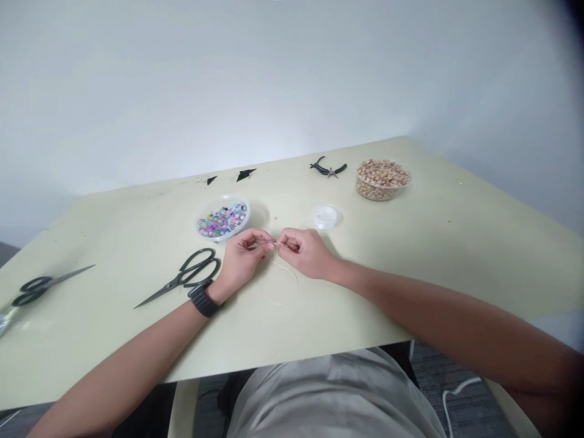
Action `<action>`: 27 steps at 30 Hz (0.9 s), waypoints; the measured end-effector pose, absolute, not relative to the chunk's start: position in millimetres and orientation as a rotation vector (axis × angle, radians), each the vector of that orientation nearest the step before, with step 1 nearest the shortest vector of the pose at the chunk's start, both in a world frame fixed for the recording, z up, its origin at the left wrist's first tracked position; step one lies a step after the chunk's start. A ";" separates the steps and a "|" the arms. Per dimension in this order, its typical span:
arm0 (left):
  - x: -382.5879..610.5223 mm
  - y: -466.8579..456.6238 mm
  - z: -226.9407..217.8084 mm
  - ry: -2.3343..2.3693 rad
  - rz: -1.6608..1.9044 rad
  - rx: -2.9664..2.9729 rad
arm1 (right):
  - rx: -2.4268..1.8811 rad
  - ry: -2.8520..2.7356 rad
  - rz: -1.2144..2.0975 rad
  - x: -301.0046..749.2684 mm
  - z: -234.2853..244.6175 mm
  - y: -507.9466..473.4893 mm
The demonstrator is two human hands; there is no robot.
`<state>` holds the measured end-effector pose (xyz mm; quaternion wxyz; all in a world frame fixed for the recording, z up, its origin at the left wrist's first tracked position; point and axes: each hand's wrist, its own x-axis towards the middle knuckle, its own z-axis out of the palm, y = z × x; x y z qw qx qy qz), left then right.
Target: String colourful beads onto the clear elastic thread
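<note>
My left hand and my right hand meet fingertip to fingertip above the table, both closed in a pinch. A tiny shiny bead shows at the left fingertips, partly covered by them. The right fingers pinch the thin pale thread, mostly hidden at the grip; a loose length of it curves below the hands. Just behind the left hand is a clear bowl of colourful beads. A small white spool lies beyond the right hand.
Large black-handled scissors lie left of my left wrist, and smaller scissors sit farther left. Toward the back are black-handled pliers, a tub of tan beads and black scraps. The table's front edge is near my body.
</note>
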<state>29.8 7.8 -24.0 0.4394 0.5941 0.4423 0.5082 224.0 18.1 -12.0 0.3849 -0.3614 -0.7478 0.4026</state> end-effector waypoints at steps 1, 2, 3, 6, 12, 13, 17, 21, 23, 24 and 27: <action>29.8 7.7 -24.1 1.101 1.263 1.476 | -0.922 -1.908 1.023 224.1 -11.9 18.2; 29.8 7.6 -24.0 1.104 1.264 1.474 | -0.923 -1.909 1.023 224.2 -11.7 18.2; 29.9 7.4 -23.7 1.107 1.265 1.472 | -0.923 -1.908 1.022 224.3 -11.6 18.2; 30.5 6.8 -22.2 1.111 1.264 1.477 | -0.925 -1.906 1.028 224.4 -11.6 18.2; 31.9 5.5 -19.9 1.120 1.258 1.499 | -0.927 -1.915 1.021 224.2 -12.9 18.3; 32.0 5.0 -19.7 1.122 1.257 1.503 | -0.927 -1.916 1.020 224.3 -13.1 18.4; 32.6 3.5 -18.1 1.131 1.257 1.506 | -0.920 -1.913 1.022 224.4 -13.3 18.7; 33.3 3.4 -16.3 1.128 1.262 1.521 | -0.918 -1.914 1.029 224.4 -13.7 18.8; 33.3 3.5 -16.5 1.131 1.260 1.526 | -0.919 -1.914 1.034 224.4 -13.9 18.9; 33.1 3.6 -16.9 1.132 1.256 1.526 | -0.921 -1.913 1.036 224.4 -14.0 18.9; 32.2 3.8 -18.9 1.127 1.238 1.530 | -0.928 -1.915 1.039 224.2 -14.2 19.0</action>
